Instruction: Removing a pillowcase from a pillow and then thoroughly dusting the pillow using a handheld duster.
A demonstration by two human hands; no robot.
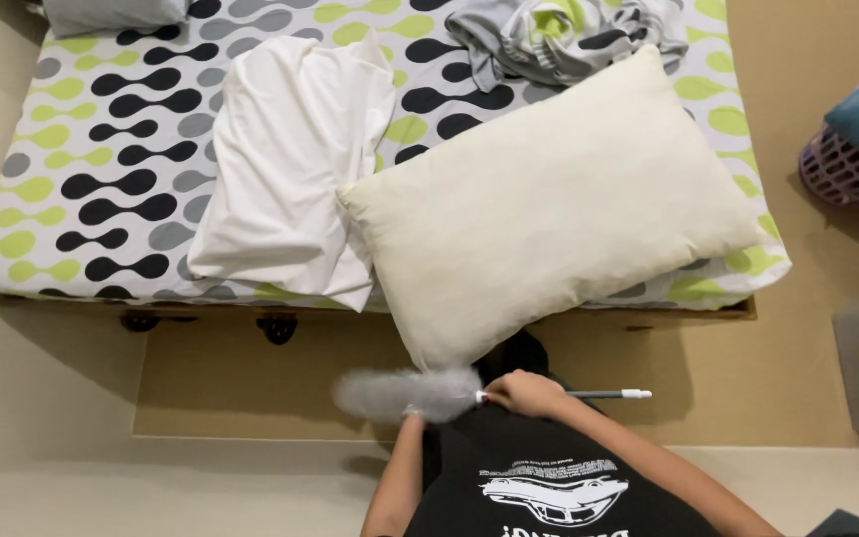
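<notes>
The right hand (pixel 524 393) is closing its grip around the feather duster (pixel 405 395) handle, just below the cream pillow (pixel 549 204). The left hand's grip is hidden behind the fluffy head, so its state cannot be told. Sweeping lightly along the pillow's near edge would probably be working best, holding near the head for control.

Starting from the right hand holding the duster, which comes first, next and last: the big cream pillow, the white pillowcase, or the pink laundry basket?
From the right hand, in the head view:
1. Cream pillow: just above the hand, its corner hanging off the bed edge.
2. White pillowcase: farther up and to the left, lying on the patterned sheet.
3. Pink laundry basket: far right, on the floor.
</notes>
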